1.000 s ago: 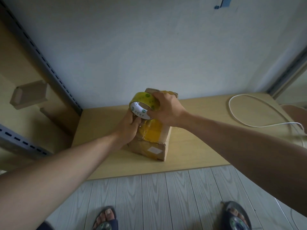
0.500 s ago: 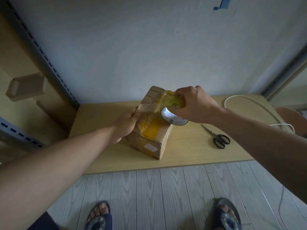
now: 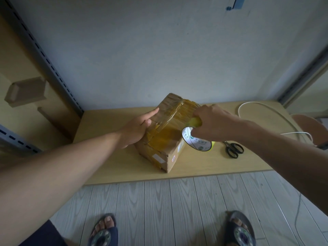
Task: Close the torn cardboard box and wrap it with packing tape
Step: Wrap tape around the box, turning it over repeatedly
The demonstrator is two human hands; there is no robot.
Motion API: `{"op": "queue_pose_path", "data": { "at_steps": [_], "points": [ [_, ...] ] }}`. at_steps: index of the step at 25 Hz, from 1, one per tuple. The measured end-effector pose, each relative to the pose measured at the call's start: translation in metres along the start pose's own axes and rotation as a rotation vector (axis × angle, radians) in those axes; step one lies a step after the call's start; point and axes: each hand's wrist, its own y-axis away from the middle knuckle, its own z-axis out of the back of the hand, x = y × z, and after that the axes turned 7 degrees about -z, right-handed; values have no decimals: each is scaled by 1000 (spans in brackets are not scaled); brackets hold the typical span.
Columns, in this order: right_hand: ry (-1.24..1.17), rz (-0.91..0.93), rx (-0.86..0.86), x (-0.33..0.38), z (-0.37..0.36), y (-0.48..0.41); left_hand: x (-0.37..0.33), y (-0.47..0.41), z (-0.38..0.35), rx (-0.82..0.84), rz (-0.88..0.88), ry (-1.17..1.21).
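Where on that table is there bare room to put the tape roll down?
Left of the box, the table is bare to its left edge; so is the front strip in front of the scissors. The right side is crowded: tape roll, scissors, cable.

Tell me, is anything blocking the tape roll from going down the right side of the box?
Nothing visible does. The right hand holds the tape roll against the right side of the box. The scissors lie farther right, apart from the roll, and the left hand rests on the box's left side.
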Motion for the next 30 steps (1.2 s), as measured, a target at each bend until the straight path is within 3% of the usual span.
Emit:
{"op": "queue_pose_path", "data": {
  "at_steps": [17, 19, 21, 24, 27, 30],
  "points": [
    [109, 2, -24, -24, -44, 8, 8, -6, -7, -37, -23, -38],
    [115, 2, -56, -27, -51, 10, -2, -3, -8, -49, -15, -134],
    [100, -18, -86, -30, -64, 14, -24, 0, -7, -31, 1, -375],
    [25, -58, -144, -38, -81, 19, -65, 3, -19, 170, 184, -686],
    [-57, -50, -179, -40, -86, 20, -87, 3, -46, 304, 318, -772],
    [-182, -12, -185, -39, -82, 24, -87, 0, -55, 249, 332, -735]
  ]
}}
